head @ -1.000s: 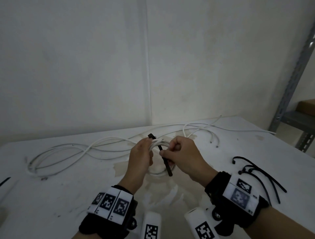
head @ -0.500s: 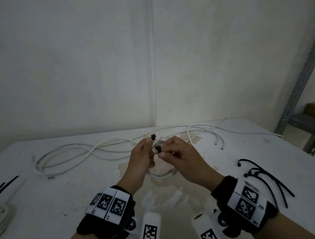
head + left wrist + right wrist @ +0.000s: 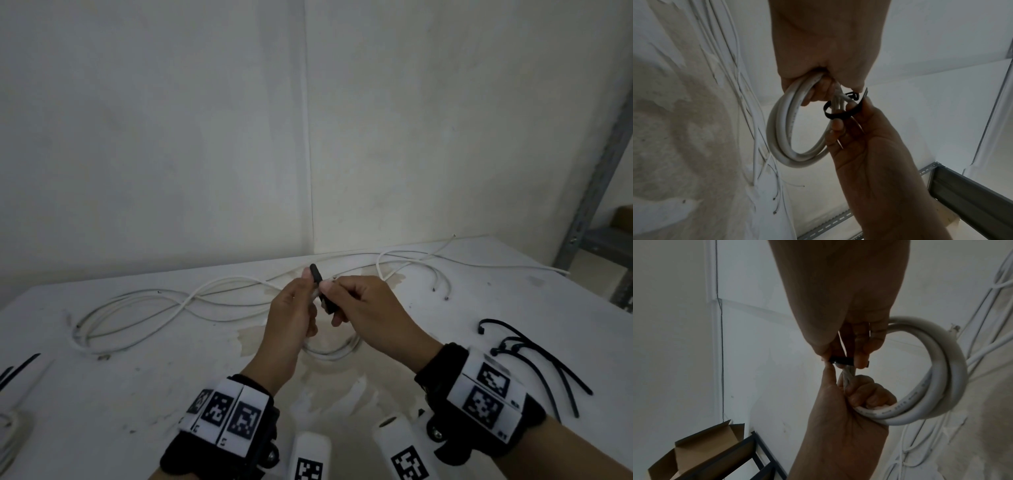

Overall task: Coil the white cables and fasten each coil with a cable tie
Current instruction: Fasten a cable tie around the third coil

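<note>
A small coil of white cable (image 3: 779, 134) hangs just above the table, and my left hand (image 3: 818, 92) grips its top strands in a fist. A black cable tie (image 3: 838, 114) is looped round those strands right beside the left fingers. My right hand (image 3: 846, 360) pinches the tie (image 3: 840, 361) between thumb and fingertips. In the head view both hands meet at table centre, left hand (image 3: 294, 308) and right hand (image 3: 363, 305), with the tie (image 3: 317, 274) sticking up between them. The coil's lower arc (image 3: 329, 353) shows beneath them.
Long loose white cables (image 3: 164, 301) trail over the white table (image 3: 102, 394) behind the hands. Several spare black ties (image 3: 534, 359) lie at the right. Another coil (image 3: 10, 431) and a tie (image 3: 20, 366) sit at the left edge. A metal shelf (image 3: 596, 192) stands right.
The tie lay long and straight across the coil a second ago. The right hand has since bent it round the strands, and both hands have lifted a little.
</note>
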Motion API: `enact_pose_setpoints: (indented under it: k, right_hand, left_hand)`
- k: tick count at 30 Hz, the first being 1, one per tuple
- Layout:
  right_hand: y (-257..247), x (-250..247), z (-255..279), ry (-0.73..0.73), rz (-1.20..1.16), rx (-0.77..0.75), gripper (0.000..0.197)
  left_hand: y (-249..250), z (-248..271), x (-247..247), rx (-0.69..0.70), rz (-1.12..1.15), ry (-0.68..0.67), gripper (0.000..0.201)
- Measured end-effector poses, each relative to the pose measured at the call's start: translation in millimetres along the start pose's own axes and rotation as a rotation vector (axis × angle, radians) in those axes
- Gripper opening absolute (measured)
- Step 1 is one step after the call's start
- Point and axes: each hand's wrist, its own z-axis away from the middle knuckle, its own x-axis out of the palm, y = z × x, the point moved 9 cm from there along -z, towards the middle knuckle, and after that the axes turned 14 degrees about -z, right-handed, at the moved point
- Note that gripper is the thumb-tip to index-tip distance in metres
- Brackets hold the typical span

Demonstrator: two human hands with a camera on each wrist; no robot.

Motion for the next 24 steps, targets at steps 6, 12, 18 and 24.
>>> enact_pose_setpoints:
  k: [6, 12, 18, 24]
  right_hand:
    - [7.3, -0.8, -1.0, -0.005, 0.022, 0.067, 0.031]
    - [9.5, -1.2, -1.6, 0.006, 0.001, 0.104, 0.032]
    - [11.3, -2.3, -1.9, 0.025, -0.001, 0.107, 0.030]
    - [13.1, -2.7, -2.2, 0.034, -0.032, 0.117, 0.030]
  left_hand:
    - [-0.4, -0.1, -2.5, -0.037, 0.044, 0.029, 0.053]
    - [-3.4, -1.7, -3.8, -0.063, 0.050, 0.041, 0.042]
    - [-7.3, -2.3, -2.9, -0.074, 0.045, 0.032, 0.040]
    - [-7.8, -3.3, -3.0, -0.096, 0.070, 0.041, 0.039]
